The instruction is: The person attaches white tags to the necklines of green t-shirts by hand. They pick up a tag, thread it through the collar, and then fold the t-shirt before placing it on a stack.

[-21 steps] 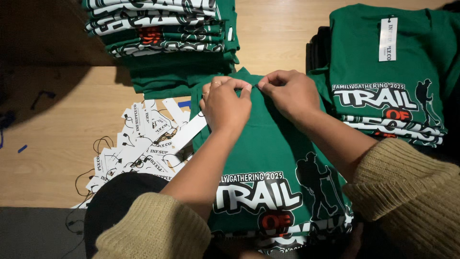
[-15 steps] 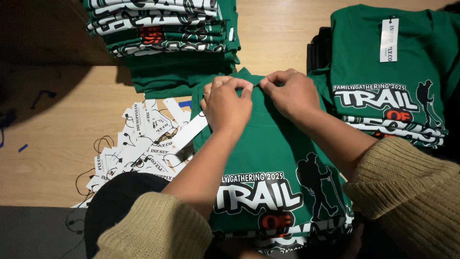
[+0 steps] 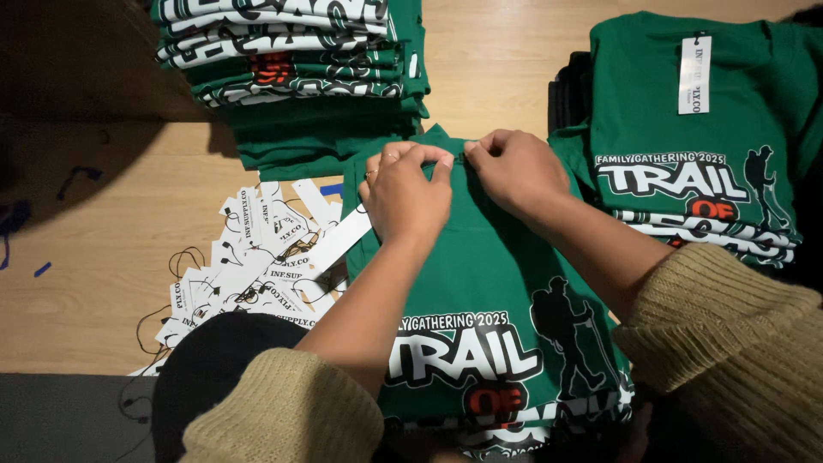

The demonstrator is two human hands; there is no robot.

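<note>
Both hands are working at the collar of a folded green cotton T-shirt with a white and orange print (image 3: 480, 300), which lies at the near middle of the pale wooden counter (image 3: 111, 231), on top of a low stack at the near edge. The left hand (image 3: 407, 193) is closed in a pinch on the collar edge, thumb and forefinger pressed together on the fabric. The right hand (image 3: 514, 171) is closed the same way, gripping the collar just beside the left, the fingertips of the two hands almost touching.

There are three piles of green shirts in all. A tall stack of folded green printed shirts (image 3: 291, 51) stands at the far edge, too tightly layered to count. A second stack of green printed shirts (image 3: 711, 171) sits at the right edge, its top shirt carrying one white paper hang tag (image 3: 694, 75). Left of the held shirt lies a loose heap of white paper tags with dark strings (image 3: 249, 266), too many and too overlapped to count.
</note>
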